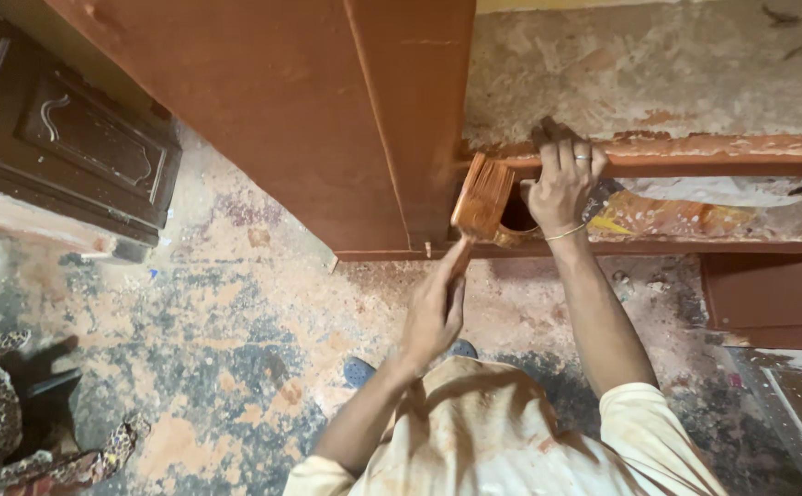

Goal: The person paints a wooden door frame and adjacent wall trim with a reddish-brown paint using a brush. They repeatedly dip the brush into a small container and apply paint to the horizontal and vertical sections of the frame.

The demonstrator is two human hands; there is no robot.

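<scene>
The brush [482, 197] in the left hand [433, 312] has coarse, paint-soaked bristles on a wooden handle; beside it the panel [327, 119] looks matt reddish-brown (faintly streaked); under the right hand [561, 184] the rail [713, 152] looks rough and flaky; the floor [226, 312] below is gritty, stained concrete.

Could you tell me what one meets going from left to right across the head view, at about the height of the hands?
Dark carved door panel → red-brown board → left hand → paintbrush → right hand → crumpled paper.
</scene>
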